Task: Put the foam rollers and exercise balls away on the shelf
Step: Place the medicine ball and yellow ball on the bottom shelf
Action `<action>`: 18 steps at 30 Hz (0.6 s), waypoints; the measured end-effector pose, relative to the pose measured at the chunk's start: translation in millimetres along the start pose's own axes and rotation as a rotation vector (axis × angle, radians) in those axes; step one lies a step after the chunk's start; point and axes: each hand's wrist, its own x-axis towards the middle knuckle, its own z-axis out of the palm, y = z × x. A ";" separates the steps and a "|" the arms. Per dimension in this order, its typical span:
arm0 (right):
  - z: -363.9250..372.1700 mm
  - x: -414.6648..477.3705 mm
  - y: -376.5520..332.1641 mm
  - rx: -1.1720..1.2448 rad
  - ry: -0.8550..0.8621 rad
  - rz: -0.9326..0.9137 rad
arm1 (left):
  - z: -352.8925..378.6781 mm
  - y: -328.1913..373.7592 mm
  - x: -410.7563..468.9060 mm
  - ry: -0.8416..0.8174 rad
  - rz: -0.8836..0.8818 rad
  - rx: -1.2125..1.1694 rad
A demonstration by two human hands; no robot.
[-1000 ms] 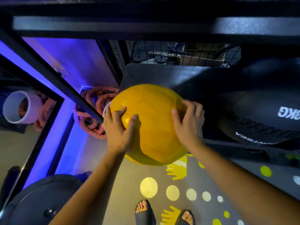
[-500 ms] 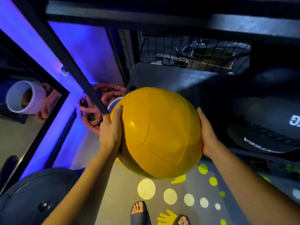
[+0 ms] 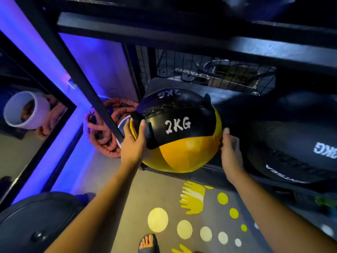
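The left hand (image 3: 133,143) and right hand (image 3: 230,152) are bare, as are the forearms. One foot (image 3: 146,240) wears a dark open-toed slide (image 3: 151,248).

The yellow and black ball (image 3: 182,143) fills the front left part of the shelf board (image 3: 228,96). On its left the slanted black post (image 3: 82,79) stands just beside it, and the left hand (image 3: 134,145) fits in the narrow gap between them. On the right a big black ball (image 3: 300,147) lies near, and the right hand (image 3: 230,152) is in the gap there. The wire mesh (image 3: 209,73) closes the back, but bare board is free between it and the ball. The upper beam (image 3: 182,39) limits the height. The floor (image 3: 127,198) in front is open.
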 end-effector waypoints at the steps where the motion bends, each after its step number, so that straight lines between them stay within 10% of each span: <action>1: 0.6 3.9 -7.3 -0.067 -0.005 -0.027 | -0.5 3.7 1.8 -0.021 0.004 0.067; 11: 27.7 46.0 -104.3 -0.302 -0.113 -0.014 | -21.3 -29.2 -25.6 -0.203 0.009 0.007; 18: 16.5 33.1 -94.8 -0.094 -0.349 0.318 | 0.3 19.8 5.6 -0.064 -0.419 -0.300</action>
